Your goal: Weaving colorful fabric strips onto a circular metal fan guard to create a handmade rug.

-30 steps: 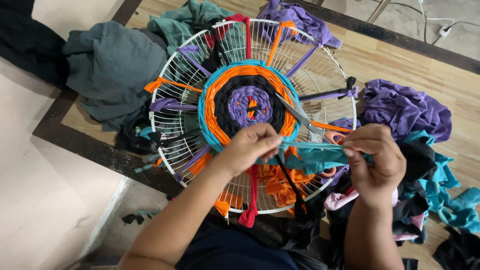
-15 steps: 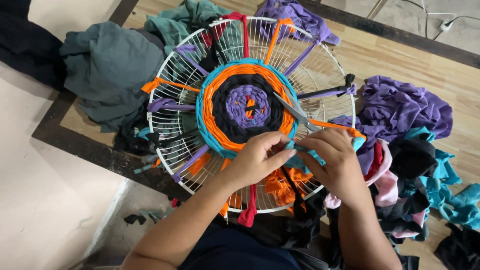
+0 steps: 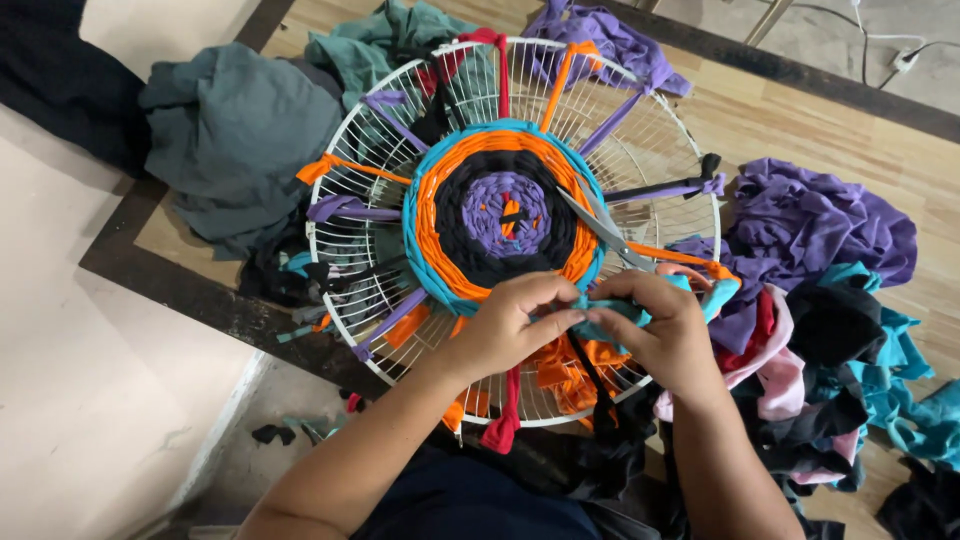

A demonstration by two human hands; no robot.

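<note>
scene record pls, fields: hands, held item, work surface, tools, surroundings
left hand: left hand pinching the teal fabric strip
right hand: right hand gripping the same strip
work surface: white wire fan guard with round weave in purple, black, orange, teal rings
tools: scissors lying on the weave
surroundings: purple cloth pile to the right, grey-green cloth to the left, wooden floor

A heap of grey-green cloth (image 3: 235, 135) lies at ten o'clock, a dark garment (image 3: 65, 85) beyond it toward the corner. At twelve o'clock, teal fabric (image 3: 385, 45) sits beside a purple bundle (image 3: 605, 35). At three o'clock a crumpled purple pile (image 3: 820, 225) rests on the wooden floor (image 3: 800, 120), with turquoise scraps (image 3: 900, 385), black cloth (image 3: 830, 325) and pink cloth (image 3: 775, 375) heaped toward four o'clock. A white cable (image 3: 885, 50) runs at one o'clock. Pale flooring (image 3: 90, 400) spreads at eight o'clock, small dark scraps (image 3: 270, 433) lying on it.
</note>
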